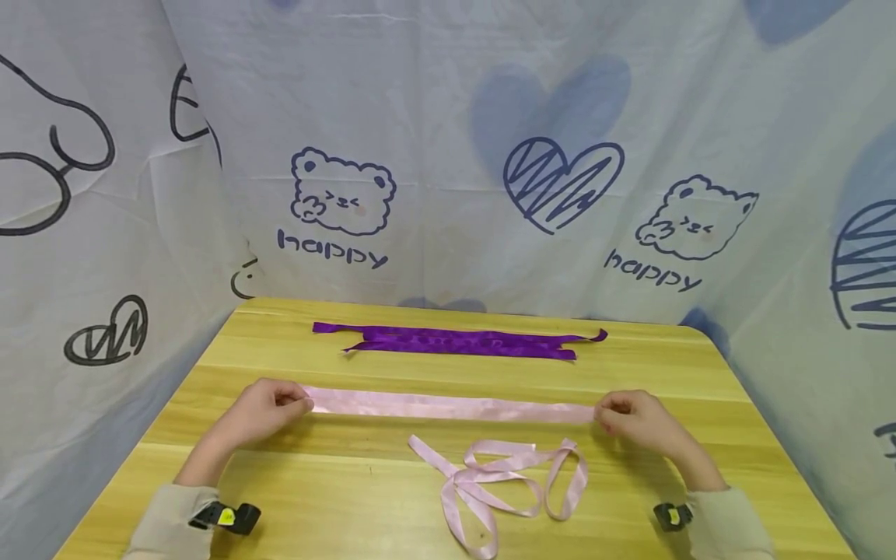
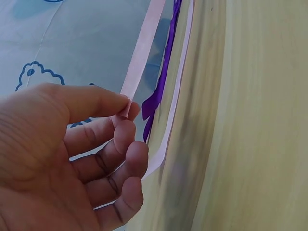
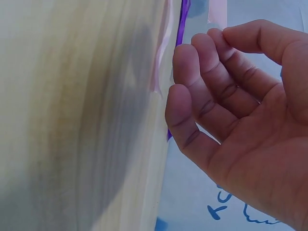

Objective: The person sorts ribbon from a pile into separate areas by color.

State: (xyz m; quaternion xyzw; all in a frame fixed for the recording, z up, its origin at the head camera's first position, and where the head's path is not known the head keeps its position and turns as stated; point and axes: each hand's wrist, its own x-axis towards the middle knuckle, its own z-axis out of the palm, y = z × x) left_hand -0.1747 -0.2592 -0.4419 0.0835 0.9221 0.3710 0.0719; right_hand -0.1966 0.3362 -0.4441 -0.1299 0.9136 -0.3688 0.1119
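Note:
A pale pink satin ribbon (image 1: 448,406) is stretched straight from side to side between the two hands. The left hand (image 1: 269,408) pinches its left end between thumb and index finger, the other fingers loosely bent. At the opposite end, the right hand (image 1: 633,418) pinches the ribbon the same way; its wrist view shows the thumb meeting the index fingertip at the pink edge. Below the held length, another pink strip (image 2: 180,79) lies on the table in the left wrist view; the held ribbon largely overlaps it in the head view.
Several purple ribbon strips (image 1: 462,342) lie side by side toward the table's back edge. Nearer the front, a loose pink ribbon (image 1: 483,494) lies in loops. Printed cloth (image 1: 434,155) hangs behind and beside the wooden table (image 1: 336,498).

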